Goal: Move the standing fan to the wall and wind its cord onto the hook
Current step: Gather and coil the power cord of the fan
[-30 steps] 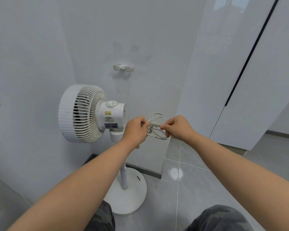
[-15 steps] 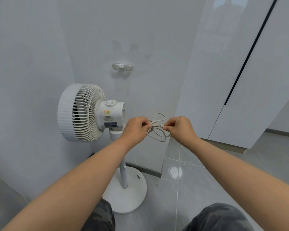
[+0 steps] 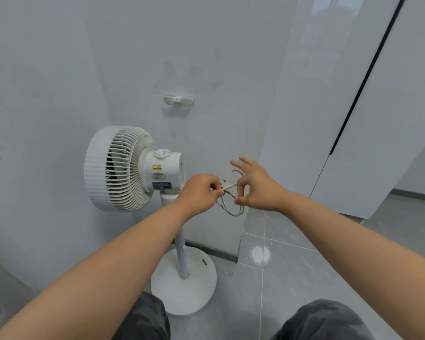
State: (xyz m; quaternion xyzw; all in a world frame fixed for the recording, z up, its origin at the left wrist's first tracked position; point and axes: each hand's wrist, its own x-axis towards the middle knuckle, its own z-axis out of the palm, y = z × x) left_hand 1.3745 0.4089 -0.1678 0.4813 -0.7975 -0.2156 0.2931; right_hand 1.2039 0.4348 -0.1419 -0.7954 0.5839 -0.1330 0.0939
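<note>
The white standing fan (image 3: 123, 168) stands close to the wall, its head turned left, on a pole and a round base (image 3: 196, 290). A white hook (image 3: 179, 99) is fixed to the wall above it. The pale cord (image 3: 231, 209) is gathered in small loops to the right of the fan's motor housing. My left hand (image 3: 199, 192) grips the loops at their left end. My right hand (image 3: 258, 187) pinches the cord near the plug between thumb and forefinger, its other fingers spread upward.
Glossy white cabinet doors (image 3: 353, 106) with a dark vertical gap rise on the right. The floor (image 3: 292, 278) is grey tile with a bright light reflection. A dark skirting strip runs along the wall foot. My knees in camouflage fabric show at the bottom.
My right hand has opened from a closed grip to a two-finger pinch, with its other fingers now spread. Both hands and the cord loops stay in about the same place beside the fan.
</note>
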